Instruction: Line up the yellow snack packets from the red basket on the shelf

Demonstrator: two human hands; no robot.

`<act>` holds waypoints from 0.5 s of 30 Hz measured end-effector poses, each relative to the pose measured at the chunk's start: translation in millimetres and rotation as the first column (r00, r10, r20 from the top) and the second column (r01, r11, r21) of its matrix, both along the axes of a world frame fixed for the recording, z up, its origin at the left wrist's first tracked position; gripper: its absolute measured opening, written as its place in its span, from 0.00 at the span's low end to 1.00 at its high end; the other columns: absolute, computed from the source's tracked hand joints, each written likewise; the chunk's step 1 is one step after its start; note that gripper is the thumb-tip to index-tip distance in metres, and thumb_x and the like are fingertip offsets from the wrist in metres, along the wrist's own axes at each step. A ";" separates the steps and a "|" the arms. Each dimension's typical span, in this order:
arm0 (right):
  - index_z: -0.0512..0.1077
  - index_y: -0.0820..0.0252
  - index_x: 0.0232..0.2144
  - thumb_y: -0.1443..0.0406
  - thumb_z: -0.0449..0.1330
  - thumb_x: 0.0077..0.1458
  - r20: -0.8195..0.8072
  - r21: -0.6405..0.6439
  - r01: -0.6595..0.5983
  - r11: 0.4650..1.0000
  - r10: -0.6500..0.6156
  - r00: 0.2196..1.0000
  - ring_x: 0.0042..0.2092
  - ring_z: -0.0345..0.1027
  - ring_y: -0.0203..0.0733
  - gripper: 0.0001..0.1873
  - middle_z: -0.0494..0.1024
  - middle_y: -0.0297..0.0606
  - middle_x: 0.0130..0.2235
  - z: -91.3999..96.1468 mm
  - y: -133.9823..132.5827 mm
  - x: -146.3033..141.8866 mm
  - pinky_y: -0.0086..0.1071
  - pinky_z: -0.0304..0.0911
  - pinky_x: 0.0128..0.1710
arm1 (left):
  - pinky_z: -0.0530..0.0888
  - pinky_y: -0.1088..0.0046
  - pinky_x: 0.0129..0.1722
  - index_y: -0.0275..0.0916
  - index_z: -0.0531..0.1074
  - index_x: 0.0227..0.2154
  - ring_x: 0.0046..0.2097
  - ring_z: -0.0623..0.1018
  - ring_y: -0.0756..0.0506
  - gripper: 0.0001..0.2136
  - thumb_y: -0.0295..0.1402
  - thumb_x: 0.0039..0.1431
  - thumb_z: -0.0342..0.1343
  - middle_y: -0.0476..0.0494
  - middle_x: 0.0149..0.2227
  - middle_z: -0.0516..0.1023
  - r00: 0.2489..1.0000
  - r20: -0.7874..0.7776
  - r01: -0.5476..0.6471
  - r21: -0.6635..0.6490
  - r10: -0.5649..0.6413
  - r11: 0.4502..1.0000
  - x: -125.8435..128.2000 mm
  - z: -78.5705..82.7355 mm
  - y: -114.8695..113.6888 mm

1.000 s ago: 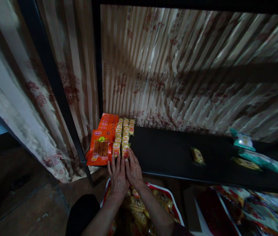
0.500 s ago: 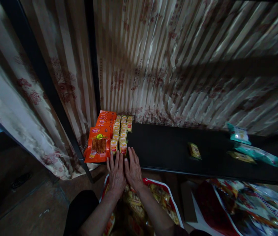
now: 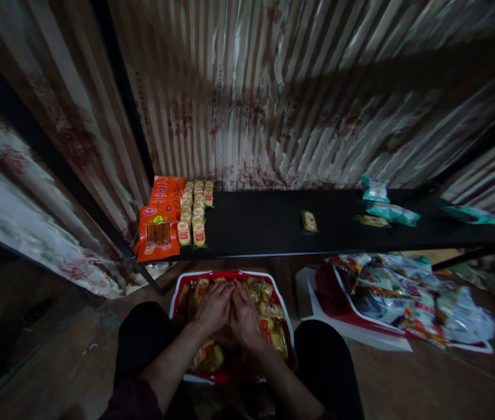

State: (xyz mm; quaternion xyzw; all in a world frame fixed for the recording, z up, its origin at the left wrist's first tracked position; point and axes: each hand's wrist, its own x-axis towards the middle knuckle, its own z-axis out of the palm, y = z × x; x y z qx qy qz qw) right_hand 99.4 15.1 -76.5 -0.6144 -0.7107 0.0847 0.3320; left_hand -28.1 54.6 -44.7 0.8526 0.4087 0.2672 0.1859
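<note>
My left hand (image 3: 215, 307) and my right hand (image 3: 244, 315) are close together inside a red basket with a white rim (image 3: 289, 318). Small yellow wrapped snack cakes (image 3: 278, 337) lie under and around them. The fingers of both hands are bent and drawn together at the tips; whatever they grip is hidden. Beyond the basket, rows of the same wrapped cakes (image 3: 199, 232) stand on a black shelf (image 3: 256, 224). Left of those rows, orange snack packets (image 3: 159, 233) stand one behind another.
One yellow packet (image 3: 309, 221) lies mid-shelf. Teal packets (image 3: 394, 213) lie farther right. A second red basket (image 3: 328, 286) of larger bags stands on the floor at right. Black posts (image 3: 127, 93) and a striped curtain (image 3: 247, 116) border the shelf.
Both hands have drawn back from the front of the cake rows on the shelf and gone down into the basket. The view has shifted, showing more of the right side.
</note>
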 end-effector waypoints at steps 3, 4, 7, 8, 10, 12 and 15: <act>0.72 0.65 0.51 0.74 0.49 0.53 0.074 -0.025 -0.024 0.999 0.026 0.997 0.64 0.55 0.51 0.24 0.67 0.50 0.59 -3.3 -22.6 8.9 0.49 0.59 0.60 | 0.65 0.56 0.61 0.33 0.68 0.53 0.61 0.66 0.41 0.23 0.20 0.53 0.45 0.35 0.56 0.71 0.988 -0.144 0.037 -0.134 -0.057 0.990 0.1 -6.4 -15.1; 0.72 0.65 0.50 0.73 0.49 0.54 0.092 -0.027 -0.019 0.999 0.022 0.996 0.64 0.55 0.52 0.23 0.67 0.51 0.60 -4.2 -29.0 11.9 0.49 0.59 0.60 | 0.62 0.57 0.63 0.32 0.68 0.54 0.63 0.64 0.40 0.23 0.20 0.53 0.45 0.34 0.58 0.70 0.981 -0.184 0.034 -0.164 -0.064 0.986 -2.0 -8.3 -19.3; 0.75 0.66 0.46 0.72 0.49 0.55 0.114 -0.030 0.017 0.999 -0.014 0.993 0.63 0.56 0.54 0.20 0.67 0.53 0.59 -8.2 -44.6 19.5 0.51 0.59 0.59 | 0.59 0.57 0.65 0.32 0.68 0.54 0.65 0.60 0.40 0.21 0.25 0.56 0.47 0.34 0.60 0.67 0.966 -0.254 -0.001 -0.229 -0.059 0.973 -10.5 -15.2 -31.6; 0.75 0.65 0.46 0.72 0.49 0.55 0.110 -0.036 0.023 0.999 -0.019 0.994 0.63 0.56 0.54 0.20 0.67 0.53 0.59 -9.9 -48.7 20.9 0.51 0.59 0.59 | 0.58 0.56 0.65 0.33 0.68 0.54 0.66 0.58 0.40 0.21 0.26 0.57 0.47 0.35 0.61 0.66 0.965 -0.258 -0.015 -0.242 -0.050 0.970 -12.8 -18.0 -35.9; 0.75 0.64 0.47 0.72 0.50 0.54 0.089 -0.064 0.011 0.998 -0.006 0.996 0.63 0.56 0.53 0.21 0.68 0.51 0.58 -12.6 -54.9 21.5 0.51 0.60 0.58 | 0.58 0.55 0.65 0.36 0.70 0.52 0.67 0.55 0.41 0.19 0.27 0.57 0.48 0.39 0.63 0.63 0.969 -0.244 -0.036 -0.256 -0.029 0.966 -15.4 -24.2 -44.4; 0.74 0.63 0.48 0.73 0.50 0.53 0.067 -0.104 -0.023 0.994 0.030 0.997 0.62 0.57 0.52 0.22 0.70 0.50 0.57 -13.7 -58.5 19.2 0.51 0.60 0.58 | 0.58 0.56 0.65 0.37 0.71 0.50 0.68 0.54 0.42 0.18 0.25 0.57 0.48 0.41 0.64 0.61 0.977 -0.212 -0.072 -0.257 0.016 0.964 -15.2 -29.5 -52.0; 0.75 0.65 0.46 0.75 0.51 0.51 0.054 -0.169 -0.077 0.983 0.087 0.995 0.60 0.61 0.52 0.21 0.72 0.52 0.54 -10.9 -59.6 13.5 0.50 0.59 0.59 | 0.59 0.59 0.65 0.35 0.68 0.53 0.66 0.57 0.43 0.21 0.23 0.56 0.47 0.39 0.63 0.62 0.977 -0.169 -0.169 -0.263 0.127 0.950 -13.5 -33.4 -58.6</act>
